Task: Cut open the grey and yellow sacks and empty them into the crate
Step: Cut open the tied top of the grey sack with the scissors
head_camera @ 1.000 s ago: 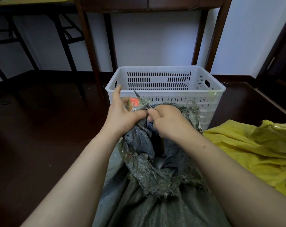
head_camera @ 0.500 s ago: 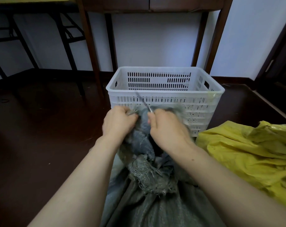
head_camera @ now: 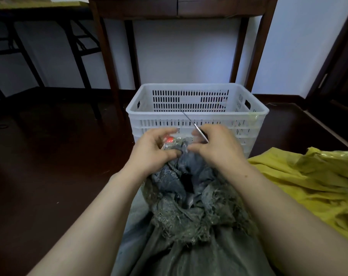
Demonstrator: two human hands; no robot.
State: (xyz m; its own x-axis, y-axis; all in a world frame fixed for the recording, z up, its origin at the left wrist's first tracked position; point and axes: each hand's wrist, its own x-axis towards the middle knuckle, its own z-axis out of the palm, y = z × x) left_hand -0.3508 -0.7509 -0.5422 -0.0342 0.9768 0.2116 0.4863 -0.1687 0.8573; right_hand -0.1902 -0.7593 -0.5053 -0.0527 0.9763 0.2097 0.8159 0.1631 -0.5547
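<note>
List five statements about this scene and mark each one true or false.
1. The right hand holds a thin blade. True.
2. The yellow sack lies to the left of the grey sack. False: it lies to its right.
3. The left hand grips the grey sack's bunched top. True.
4. The crate stands on the table. False: it stands on the floor, in front of the table.
5. The blade's tip points towards the crate. True.
</note>
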